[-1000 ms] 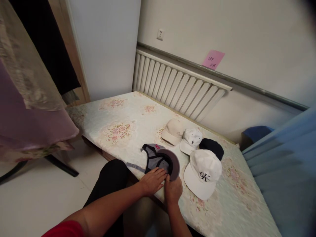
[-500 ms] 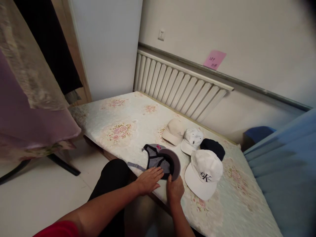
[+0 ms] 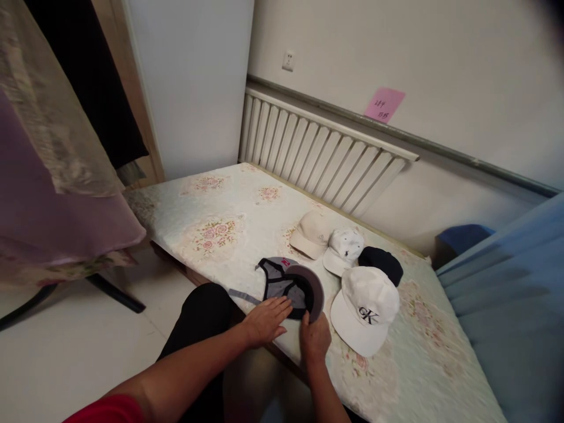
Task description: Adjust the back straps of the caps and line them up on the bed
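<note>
A grey baseball cap (image 3: 277, 288) lies with its hollow inside turned up near the bed's front edge. Its black inner bands show, and a pink mark is on its far side. My left hand (image 3: 267, 321) rests flat at the cap's near rim, fingers stretched out. At the brim's near end, my right hand (image 3: 316, 338) is closed on the cap, thumb on top and the other fingers mostly hidden. Just right of it sits a white cap (image 3: 372, 294) with black letters. Behind that are a black cap (image 3: 383, 264), a smaller white cap (image 3: 346, 247) and a beige cap (image 3: 311, 230).
The bed (image 3: 233, 202) has a floral cover. A radiator (image 3: 304, 141) runs along the wall behind it. Blue curtain (image 3: 511, 305) hangs at the right, and draped clothes (image 3: 66, 147) hang at the left. My knee (image 3: 205, 305) is against the front edge.
Almost nothing differs. The view has shifted very slightly; both hands keep their places on the grey cap, and the other caps stay put.
</note>
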The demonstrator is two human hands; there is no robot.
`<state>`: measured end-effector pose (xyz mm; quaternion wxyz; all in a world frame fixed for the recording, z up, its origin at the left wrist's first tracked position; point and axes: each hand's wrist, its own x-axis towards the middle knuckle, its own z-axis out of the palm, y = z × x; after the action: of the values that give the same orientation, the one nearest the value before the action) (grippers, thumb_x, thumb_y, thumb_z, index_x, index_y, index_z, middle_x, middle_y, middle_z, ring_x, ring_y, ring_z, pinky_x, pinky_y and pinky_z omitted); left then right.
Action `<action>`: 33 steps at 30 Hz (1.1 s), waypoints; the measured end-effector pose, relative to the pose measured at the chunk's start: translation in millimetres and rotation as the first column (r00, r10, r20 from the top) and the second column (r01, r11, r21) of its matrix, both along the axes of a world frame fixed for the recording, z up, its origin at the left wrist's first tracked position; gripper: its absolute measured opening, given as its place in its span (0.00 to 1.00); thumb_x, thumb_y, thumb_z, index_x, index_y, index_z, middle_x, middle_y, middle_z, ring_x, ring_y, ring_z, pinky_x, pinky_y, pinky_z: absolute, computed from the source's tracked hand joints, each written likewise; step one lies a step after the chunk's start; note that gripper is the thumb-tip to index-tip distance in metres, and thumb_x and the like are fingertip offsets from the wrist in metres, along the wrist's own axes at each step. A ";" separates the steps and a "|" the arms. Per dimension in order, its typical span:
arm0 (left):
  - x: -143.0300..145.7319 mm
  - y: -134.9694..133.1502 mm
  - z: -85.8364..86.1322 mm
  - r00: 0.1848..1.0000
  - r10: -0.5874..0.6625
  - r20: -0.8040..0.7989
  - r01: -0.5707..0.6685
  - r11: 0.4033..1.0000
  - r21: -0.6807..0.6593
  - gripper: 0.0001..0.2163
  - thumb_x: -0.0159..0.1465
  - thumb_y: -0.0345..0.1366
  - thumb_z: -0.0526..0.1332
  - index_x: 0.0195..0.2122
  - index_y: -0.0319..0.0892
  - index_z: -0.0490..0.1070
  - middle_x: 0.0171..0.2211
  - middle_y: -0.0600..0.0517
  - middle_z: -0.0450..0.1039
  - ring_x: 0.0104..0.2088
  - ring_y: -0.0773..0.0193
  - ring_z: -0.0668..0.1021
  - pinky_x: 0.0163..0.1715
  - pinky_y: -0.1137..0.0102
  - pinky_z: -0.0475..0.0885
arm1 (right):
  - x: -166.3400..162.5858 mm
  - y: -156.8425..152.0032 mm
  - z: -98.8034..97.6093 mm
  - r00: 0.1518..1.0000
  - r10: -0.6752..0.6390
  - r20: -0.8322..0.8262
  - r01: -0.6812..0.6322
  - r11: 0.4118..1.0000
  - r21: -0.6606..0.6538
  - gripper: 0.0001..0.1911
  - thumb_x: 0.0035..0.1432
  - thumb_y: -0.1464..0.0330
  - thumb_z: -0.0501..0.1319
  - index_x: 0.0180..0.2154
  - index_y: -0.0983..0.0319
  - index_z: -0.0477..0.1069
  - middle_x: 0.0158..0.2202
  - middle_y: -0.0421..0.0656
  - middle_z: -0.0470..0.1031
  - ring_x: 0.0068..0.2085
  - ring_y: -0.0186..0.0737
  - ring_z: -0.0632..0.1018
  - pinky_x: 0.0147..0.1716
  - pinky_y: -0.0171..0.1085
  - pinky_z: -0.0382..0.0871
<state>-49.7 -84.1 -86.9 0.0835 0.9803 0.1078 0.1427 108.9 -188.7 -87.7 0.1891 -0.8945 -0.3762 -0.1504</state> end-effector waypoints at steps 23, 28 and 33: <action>-26.8 9.1 8.8 0.992 0.054 0.118 -0.049 0.998 -0.049 0.18 0.65 0.37 0.54 0.56 0.39 0.63 0.57 0.43 0.66 0.60 0.54 0.65 0.59 0.58 0.61 | -2.4 -2.1 -3.2 0.999 0.026 0.040 -0.026 1.000 0.005 0.13 0.62 0.61 0.49 0.32 0.61 0.65 0.30 0.47 0.72 0.34 0.45 0.74 0.32 0.38 0.59; -26.8 19.0 21.8 0.912 0.269 0.310 -0.214 0.956 -0.200 0.15 0.65 0.34 0.52 0.53 0.42 0.64 0.51 0.43 0.70 0.53 0.56 0.70 0.54 0.58 0.67 | -2.6 -2.1 -2.5 0.999 0.024 0.035 -0.024 1.000 0.001 0.12 0.62 0.62 0.50 0.31 0.60 0.66 0.29 0.47 0.72 0.35 0.45 0.74 0.31 0.38 0.59; -20.6 50.8 27.5 0.666 0.705 0.244 -0.564 0.690 -0.453 0.17 0.62 0.34 0.55 0.53 0.40 0.61 0.49 0.43 0.66 0.52 0.57 0.69 0.55 0.61 0.66 | -2.5 -2.8 -0.6 0.999 0.033 0.029 -0.033 0.999 -0.004 0.11 0.62 0.62 0.50 0.32 0.60 0.66 0.30 0.46 0.72 0.35 0.44 0.74 0.31 0.38 0.59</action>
<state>-70.3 -33.3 -59.4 0.2152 0.7970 0.4513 0.3389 106.4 -191.5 -88.3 0.1843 -0.8862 -0.3940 -0.1597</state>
